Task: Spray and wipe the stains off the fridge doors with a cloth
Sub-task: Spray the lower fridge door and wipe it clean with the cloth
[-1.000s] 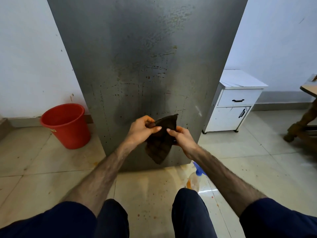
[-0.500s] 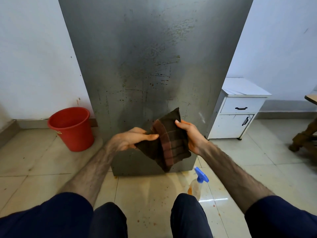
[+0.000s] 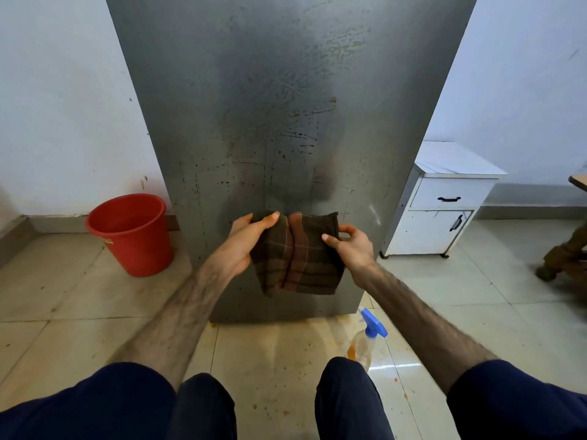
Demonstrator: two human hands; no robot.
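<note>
A tall grey metal fridge door (image 3: 286, 122) fills the middle of the view, marked with dark specks, drip lines and a wet sprayed patch. In front of its lower part I hold a dark brown checked cloth (image 3: 301, 258) spread between both hands. My left hand (image 3: 251, 239) grips its left top corner, and my right hand (image 3: 349, 246) pinches its right edge. A spray bottle (image 3: 365, 341) with a blue head stands on the floor by my right knee, partly hidden by it.
A red bucket (image 3: 133, 233) stands on the tiled floor left of the fridge. A white cabinet (image 3: 444, 201) with a drawer sits on the right. Wooden furniture (image 3: 565, 252) shows at the far right edge. Orange stains spot the floor tiles (image 3: 286, 350) below the fridge.
The bunched cloth has been opened out flat between my hands, which moved apart. The view shifted up and back, so more of the fridge and the spray bottle shows.
</note>
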